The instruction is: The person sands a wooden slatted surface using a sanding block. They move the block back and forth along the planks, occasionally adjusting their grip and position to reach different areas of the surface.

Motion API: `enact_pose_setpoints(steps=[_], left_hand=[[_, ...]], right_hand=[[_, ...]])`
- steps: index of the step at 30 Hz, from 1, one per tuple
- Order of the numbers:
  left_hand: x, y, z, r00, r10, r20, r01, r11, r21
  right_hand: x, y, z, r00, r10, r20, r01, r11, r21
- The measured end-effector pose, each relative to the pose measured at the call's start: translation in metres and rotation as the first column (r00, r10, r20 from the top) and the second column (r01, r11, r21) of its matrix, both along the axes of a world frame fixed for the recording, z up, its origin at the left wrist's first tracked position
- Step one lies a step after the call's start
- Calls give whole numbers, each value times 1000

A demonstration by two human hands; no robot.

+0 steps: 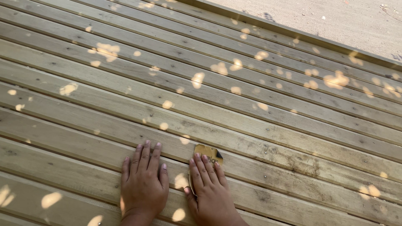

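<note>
Pressing down flat, the right hand (209, 188) covers a piece of sandpaper (207, 153) on the wooden slats (251, 125), fingers spread rather than clenched, only the paper's far corner peeking out. The left hand (143, 182) lies open just beside it, palm on bare wood, holding nothing. Sun flecks dot the boards; sandy ground (335, 21) lies beyond the far edge.

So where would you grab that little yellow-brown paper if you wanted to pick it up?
Probably by the far corner of the paper, coming from the side away from the person. That end pokes out past the fingertips of the right hand, which lies flat on the rest and pins it to the wooden boards. The sheet lies flat, so you'd likely pinch its edge. The left hand rests on bare wood.
</note>
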State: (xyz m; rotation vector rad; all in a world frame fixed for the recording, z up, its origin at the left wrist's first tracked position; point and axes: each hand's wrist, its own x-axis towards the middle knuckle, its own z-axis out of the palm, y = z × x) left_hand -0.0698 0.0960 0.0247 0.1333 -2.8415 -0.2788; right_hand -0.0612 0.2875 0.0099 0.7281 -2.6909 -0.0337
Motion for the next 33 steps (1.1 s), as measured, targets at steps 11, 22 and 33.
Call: enact_pose_setpoints(steps=[11,22,33], left_hand=[[-2,-1,0,1000,4,27,-4,1000,-10],[-1,0,4,997,17,75,-16,1000,-22],[-1,0,6,997,7,74,-7,1000,-5]], right_hand=[[-133,11,3,859,-271,435,312,950,-26],[-43,9,-5,999,16,41,-19,998,68],[-48,-30,14,913,-36,406,51,998,-26]])
